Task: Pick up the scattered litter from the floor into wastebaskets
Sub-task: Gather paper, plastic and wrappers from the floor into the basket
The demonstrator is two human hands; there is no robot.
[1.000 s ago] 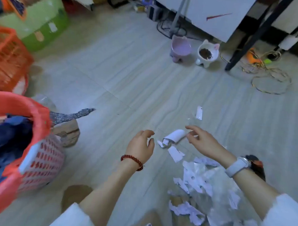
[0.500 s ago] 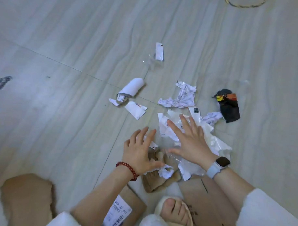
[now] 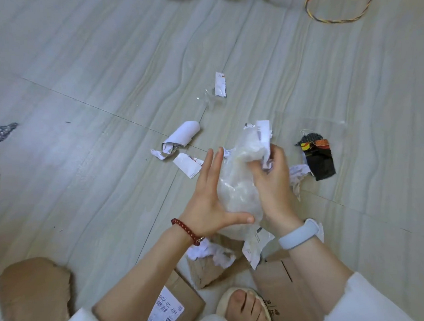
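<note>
A bundle of clear plastic and white paper scraps (image 3: 239, 185) is lifted off the floor between both hands. My left hand (image 3: 209, 201) presses its left side with straight fingers and the thumb under it. My right hand (image 3: 272, 181) grips the bundle's right side, fingers curled round crumpled paper. On the floor lie a rolled white paper (image 3: 183, 137), a flat scrap (image 3: 188, 164), a small strip (image 3: 220, 84), a black wrapper (image 3: 317, 156) and crumpled paper (image 3: 298, 174). No wastebasket is in view.
Torn brown cardboard (image 3: 207, 270) with white scraps, a labelled box piece (image 3: 174, 305) and flat cardboard (image 3: 290, 290) lie near my sandalled foot (image 3: 245, 308). A coil of cord (image 3: 336, 11) lies at the top right. A cloth corner (image 3: 3, 132) shows at the left edge.
Both hands reached down to the heap, closed on the plastic and paper and lifted it as one bundle. The view tilted down, so the baskets left the frame.
</note>
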